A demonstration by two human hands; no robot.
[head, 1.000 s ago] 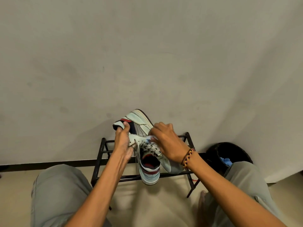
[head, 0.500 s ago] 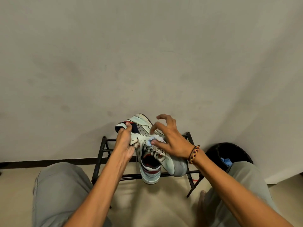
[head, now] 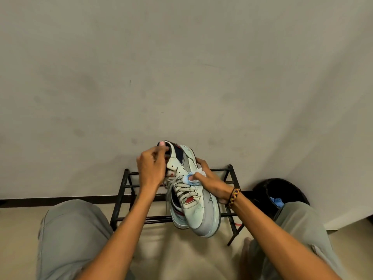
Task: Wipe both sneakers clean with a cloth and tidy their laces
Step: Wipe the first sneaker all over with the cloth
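1 sneaker (head: 198,201) is held above the rack (head: 230,172), gripped at the heel by the left hand (head: 151,168). A cloth (head: 193,176) is pinched against its side by the right hand (head: 210,182). Wiping seems midway; laces (head: 181,186) hang untidied, and no 2nd sneaker can be told apart.

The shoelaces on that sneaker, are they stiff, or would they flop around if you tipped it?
Probably floppy: the shoelaces sag in loose loops across the sneaker, and one strand dangles below the left hand. They look light, so tipping would likely swing them.
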